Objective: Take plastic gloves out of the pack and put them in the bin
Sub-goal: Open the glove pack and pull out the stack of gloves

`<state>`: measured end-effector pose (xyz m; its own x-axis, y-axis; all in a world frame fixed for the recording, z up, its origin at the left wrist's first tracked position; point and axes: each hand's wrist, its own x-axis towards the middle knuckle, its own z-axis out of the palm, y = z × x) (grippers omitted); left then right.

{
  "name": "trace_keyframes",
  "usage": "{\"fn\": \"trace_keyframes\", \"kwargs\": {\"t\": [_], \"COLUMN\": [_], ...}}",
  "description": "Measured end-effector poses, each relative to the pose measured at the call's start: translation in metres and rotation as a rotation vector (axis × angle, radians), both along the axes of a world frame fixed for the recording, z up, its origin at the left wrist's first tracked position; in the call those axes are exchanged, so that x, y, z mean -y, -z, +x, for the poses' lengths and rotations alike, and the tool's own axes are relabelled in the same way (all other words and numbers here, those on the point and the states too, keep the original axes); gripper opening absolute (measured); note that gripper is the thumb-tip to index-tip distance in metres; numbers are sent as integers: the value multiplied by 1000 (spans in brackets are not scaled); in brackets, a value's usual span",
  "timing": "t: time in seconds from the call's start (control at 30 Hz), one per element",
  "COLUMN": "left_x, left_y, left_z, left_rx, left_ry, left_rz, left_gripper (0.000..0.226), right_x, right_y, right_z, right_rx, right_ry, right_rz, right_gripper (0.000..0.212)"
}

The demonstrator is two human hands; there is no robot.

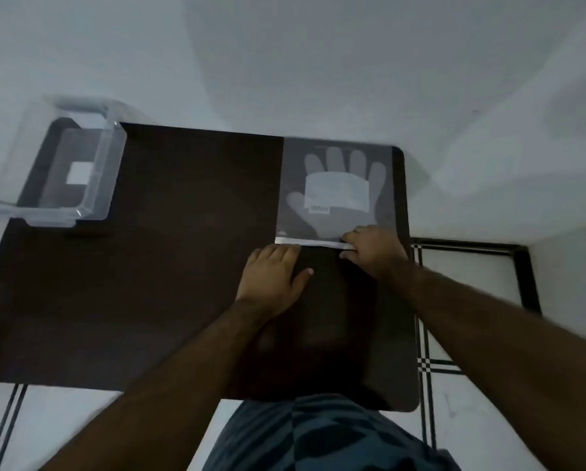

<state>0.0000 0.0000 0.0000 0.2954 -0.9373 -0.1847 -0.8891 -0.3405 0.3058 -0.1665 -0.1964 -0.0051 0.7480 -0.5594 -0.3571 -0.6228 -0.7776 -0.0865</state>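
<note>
A clear flat pack of plastic gloves [335,185] lies at the far right of the dark table [183,266], with a hand-shaped glove and a white label showing through it. My right hand [373,253] pinches the white strip along the pack's near edge at its right end. My left hand [273,277] lies flat on the table, fingertips touching the same edge at its left end. The clear plastic bin [64,164] stands at the table's far left corner, a white label on its bottom, nothing else visible inside.
A white wall rises behind the table. Tiled floor with dark lines shows to the right and below the near edge. My patterned shirt [325,436] is at the bottom of the view.
</note>
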Motion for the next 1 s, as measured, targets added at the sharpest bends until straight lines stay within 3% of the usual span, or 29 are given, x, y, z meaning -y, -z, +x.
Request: {"fn": "trace_keyframes", "kwargs": {"t": [0.43, 0.63, 0.83, 1.0], "left_x": [37, 61, 78, 90], "left_y": [25, 31, 44, 49], "left_z": [-66, -78, -67, -57], "left_rx": [-36, 31, 93, 116], "left_ry": [-176, -153, -282, -365], "left_rz": [-41, -136, -194, -158], "left_gripper": [59, 50, 31, 32], "right_x": [45, 46, 48, 53], "right_y": [-3, 6, 11, 15], "right_z": [-2, -7, -3, 5], "right_rx": [167, 321, 485, 528], "right_ry": [-185, -84, 48, 80], "right_rz": [197, 238, 247, 220], "right_gripper": [28, 22, 15, 16]}}
